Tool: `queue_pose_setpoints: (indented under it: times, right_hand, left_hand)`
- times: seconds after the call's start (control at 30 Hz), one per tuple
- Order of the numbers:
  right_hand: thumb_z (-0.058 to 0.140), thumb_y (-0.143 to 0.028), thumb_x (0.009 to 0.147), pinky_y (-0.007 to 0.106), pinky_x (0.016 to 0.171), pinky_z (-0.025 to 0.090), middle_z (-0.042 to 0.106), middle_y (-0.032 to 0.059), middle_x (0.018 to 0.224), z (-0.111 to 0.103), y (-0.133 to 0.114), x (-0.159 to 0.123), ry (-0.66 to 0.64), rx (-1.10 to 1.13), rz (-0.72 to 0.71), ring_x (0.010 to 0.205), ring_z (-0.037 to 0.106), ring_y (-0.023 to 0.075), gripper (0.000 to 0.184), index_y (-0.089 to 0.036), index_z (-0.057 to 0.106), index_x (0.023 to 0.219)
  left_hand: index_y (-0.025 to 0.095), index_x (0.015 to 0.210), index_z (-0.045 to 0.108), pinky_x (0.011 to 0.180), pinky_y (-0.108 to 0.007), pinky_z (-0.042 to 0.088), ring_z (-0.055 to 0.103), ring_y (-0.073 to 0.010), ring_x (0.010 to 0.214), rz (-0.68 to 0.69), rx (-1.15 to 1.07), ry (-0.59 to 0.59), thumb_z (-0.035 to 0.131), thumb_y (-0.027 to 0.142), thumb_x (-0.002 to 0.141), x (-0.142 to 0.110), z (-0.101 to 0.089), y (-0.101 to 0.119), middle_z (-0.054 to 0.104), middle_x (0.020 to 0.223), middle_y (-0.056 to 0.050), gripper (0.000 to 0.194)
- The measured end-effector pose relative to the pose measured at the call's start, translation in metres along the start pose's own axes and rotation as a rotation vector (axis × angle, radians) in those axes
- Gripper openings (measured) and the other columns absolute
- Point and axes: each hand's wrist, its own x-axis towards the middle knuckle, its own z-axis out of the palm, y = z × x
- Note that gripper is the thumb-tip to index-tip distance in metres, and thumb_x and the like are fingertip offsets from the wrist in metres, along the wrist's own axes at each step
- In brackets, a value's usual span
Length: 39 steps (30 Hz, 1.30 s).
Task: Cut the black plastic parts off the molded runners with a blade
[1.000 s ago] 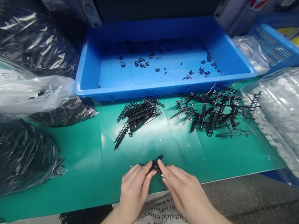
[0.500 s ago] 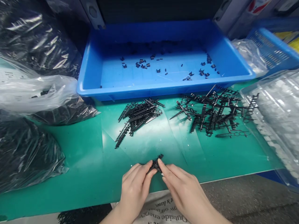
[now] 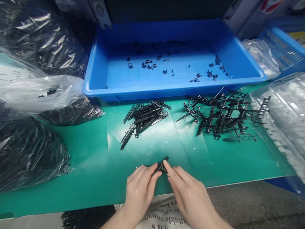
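Between the fingers of the left hand [image 3: 139, 190] and right hand [image 3: 188, 194], both pinching it, sits a strip [image 3: 161, 166]: probably light, thin, brittle plastic, best gripped by its ends.

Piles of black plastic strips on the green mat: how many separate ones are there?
2. A tidy pile lies before the blue tray's left half; a looser, tangled pile lies right of it. More strips fill the bags, uncounted.
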Motion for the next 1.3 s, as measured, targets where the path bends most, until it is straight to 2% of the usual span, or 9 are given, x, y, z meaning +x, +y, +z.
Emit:
queue_pose_setpoints:
  times: [0.23,0.67,0.77,0.83,0.87,0.97,1.03,1.17,1.3]
  right_hand:
    - [0.024,-0.019,0.095,0.029,0.056,0.054,0.064,0.0101,0.092,-0.005,0.002,0.004,0.002,0.078,-0.078,0.075,0.063,0.0205,0.046,-0.017,0.025,0.141]
    - [0.026,-0.018,0.093,0.026,0.050,0.051,0.061,0.0098,0.082,0.009,0.002,-0.002,0.062,-0.022,0.008,0.067,0.061,0.0201,0.045,-0.014,0.033,0.137]
    - [0.029,-0.019,0.093,0.026,0.062,0.051,0.060,0.0089,0.088,0.006,0.004,-0.004,0.084,0.221,0.028,0.075,0.060,0.0181,0.044,-0.018,0.035,0.137]
    - [0.035,-0.024,0.092,0.027,0.068,0.051,0.061,0.0076,0.090,-0.001,0.003,-0.002,0.106,0.458,0.129,0.077,0.060,0.0171,0.042,-0.019,0.040,0.133]
    - [0.039,-0.028,0.090,0.026,0.066,0.050,0.061,0.0062,0.086,-0.005,0.001,0.001,0.114,0.572,0.205,0.073,0.059,0.0167,0.039,-0.019,0.045,0.128]
    - [0.053,-0.036,0.080,0.023,0.053,0.046,0.055,-0.0012,0.066,-0.014,-0.007,0.015,0.073,0.865,0.392,0.055,0.052,0.0132,0.025,-0.018,0.058,0.097]
    - [0.061,-0.035,0.071,0.022,0.052,0.043,0.050,-0.0039,0.060,-0.016,-0.012,0.025,0.026,1.016,0.446,0.052,0.047,0.0113,0.017,-0.019,0.056,0.074]
    - [0.062,-0.033,0.069,0.021,0.050,0.037,0.049,-0.0041,0.056,-0.012,-0.014,0.038,-0.007,1.201,0.452,0.050,0.041,0.0090,0.020,-0.017,0.052,0.062]
    - [0.058,-0.041,0.073,0.020,0.040,0.024,0.041,-0.0065,0.046,-0.014,-0.010,0.039,-0.043,1.225,0.396,0.040,0.030,0.0065,0.030,-0.016,0.053,0.057]
  left_hand:
    - [0.014,0.091,0.061,0.057,-0.025,0.051,0.063,-0.0146,0.058,0.024,0.004,0.000,0.051,0.020,0.086,0.000,0.000,-0.001,0.070,0.071,-0.005,0.012]
    - [0.015,0.093,0.061,0.055,-0.026,0.050,0.060,-0.0134,0.056,0.008,-0.022,0.024,0.051,0.020,0.087,0.000,0.002,0.000,0.069,0.069,-0.003,0.013]
    - [0.015,0.096,0.060,0.056,-0.026,0.050,0.060,-0.0133,0.057,0.025,-0.043,0.042,0.050,0.017,0.087,-0.001,0.001,0.000,0.069,0.070,-0.003,0.014]
    - [0.016,0.101,0.059,0.060,-0.026,0.051,0.061,-0.0135,0.060,0.047,-0.068,0.085,0.053,0.013,0.085,-0.003,0.001,0.000,0.069,0.073,-0.004,0.017]
    - [0.016,0.104,0.059,0.062,-0.026,0.051,0.061,-0.0136,0.062,0.059,-0.083,0.114,0.055,0.011,0.083,-0.004,0.001,0.000,0.068,0.075,-0.004,0.021]
    - [0.015,0.108,0.058,0.064,-0.026,0.052,0.061,-0.0140,0.066,0.089,-0.148,0.187,0.058,0.004,0.079,-0.007,0.001,0.003,0.067,0.078,-0.005,0.031]
    - [0.014,0.108,0.058,0.064,-0.026,0.053,0.062,-0.0139,0.067,0.108,-0.201,0.201,0.056,0.003,0.080,-0.006,0.000,0.006,0.067,0.078,-0.005,0.031]
    - [0.014,0.107,0.059,0.066,-0.023,0.053,0.062,-0.0128,0.068,0.093,-0.307,0.223,0.057,0.003,0.079,-0.003,-0.004,0.011,0.067,0.077,-0.004,0.031]
    - [0.014,0.107,0.060,0.069,-0.021,0.054,0.063,-0.0118,0.069,0.054,-0.422,0.188,0.060,0.001,0.076,0.001,-0.008,0.013,0.069,0.076,-0.002,0.034]
